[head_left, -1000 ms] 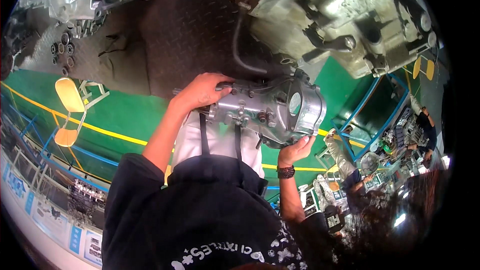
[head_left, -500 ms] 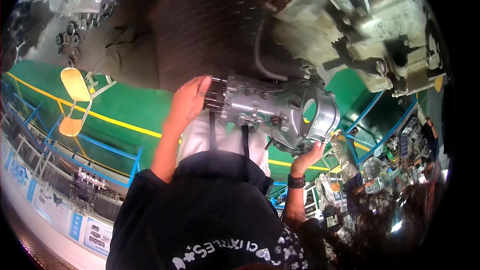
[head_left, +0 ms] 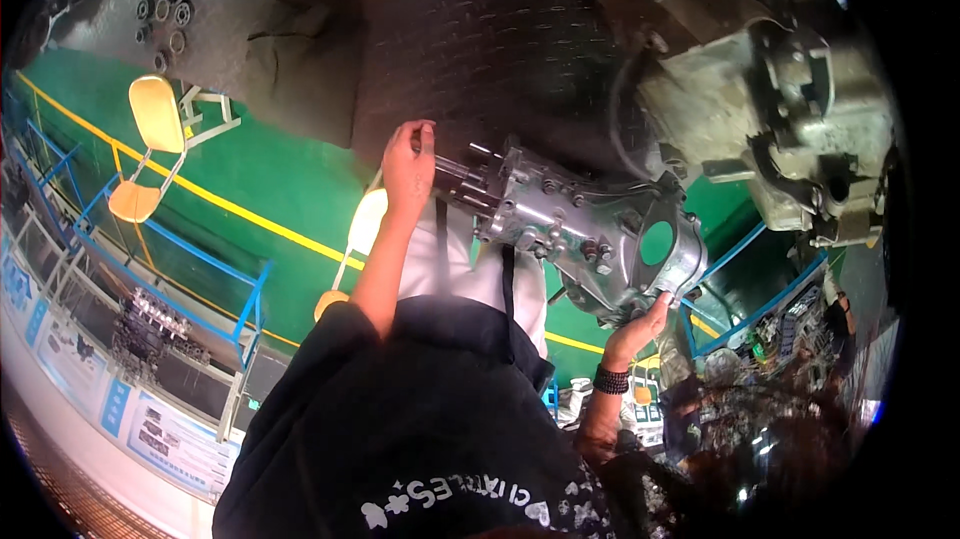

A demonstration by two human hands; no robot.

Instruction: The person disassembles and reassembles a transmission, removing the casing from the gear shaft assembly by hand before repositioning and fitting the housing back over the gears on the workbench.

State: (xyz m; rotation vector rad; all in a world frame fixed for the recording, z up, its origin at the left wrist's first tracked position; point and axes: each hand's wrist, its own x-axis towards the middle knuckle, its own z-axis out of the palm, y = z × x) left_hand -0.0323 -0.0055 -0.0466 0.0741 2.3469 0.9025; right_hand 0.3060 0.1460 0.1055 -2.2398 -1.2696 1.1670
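Note:
A grey metal gearbox housing (head_left: 575,224) lies slantwise in front of my body, its wide flange with a round opening to the right. Several metal rods (head_left: 463,179) stick out of its left end. My left hand (head_left: 408,177) is closed at the outer end of the rods, fingers curled around at least one; its fingertips are partly hidden. With thumb on top, my right hand (head_left: 640,329) grips the lower rim of the flange. The fingers of that hand are hidden beneath the casting.
A dark metal worktop (head_left: 470,49) spreads beyond the housing. Several bearing rings (head_left: 178,11) lie at its far left, near a dark cloth (head_left: 305,64). A large pale casting (head_left: 700,94) stands at right. Yellow chairs (head_left: 157,111) and blue railings (head_left: 190,274) stand on the green floor.
My left hand has moved away from the housing's left end, and the rods show longer there. The view has shifted; my right hand keeps its grip on the flange.

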